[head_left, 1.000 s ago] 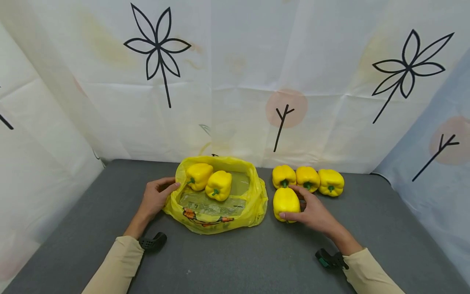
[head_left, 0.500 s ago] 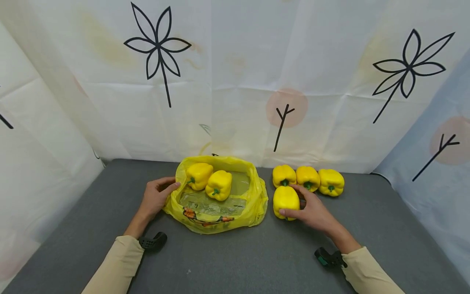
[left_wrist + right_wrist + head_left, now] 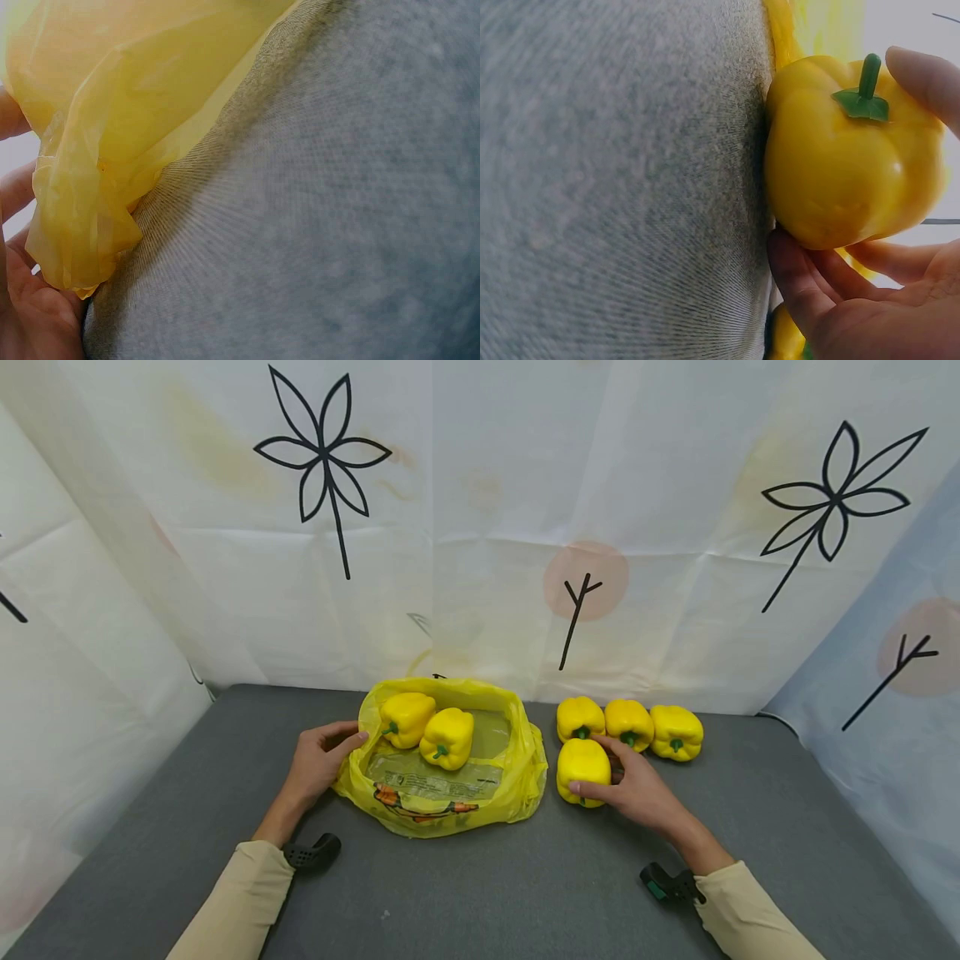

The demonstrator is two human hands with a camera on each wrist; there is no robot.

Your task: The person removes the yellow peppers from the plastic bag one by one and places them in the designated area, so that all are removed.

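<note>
A yellow plastic bag (image 3: 442, 814) stands wide-mouthed on the grey table, with two yellow bell peppers (image 3: 447, 739) inside. My left hand (image 3: 318, 764) holds the bag's left edge; in the left wrist view its fingers (image 3: 16, 189) meet the crumpled yellow film (image 3: 112, 150). To the right of the bag, my right hand (image 3: 637, 789) grips another yellow bell pepper (image 3: 582, 770) between thumb and fingers. That pepper's green stem (image 3: 867, 90) shows in the right wrist view, with the thumb near it and the fingers beneath. The pepper is close to the grey surface.
Just behind the gripped pepper, three more yellow bell peppers (image 3: 629, 722) sit in a row. A white cloth backdrop (image 3: 487, 510) with printed flowers rises at the back edge of the grey table (image 3: 450, 902) and at its sides.
My right hand and the gripped pepper have shifted slightly away from me and a touch left. The left hand, bag and other peppers stay where they were.
</note>
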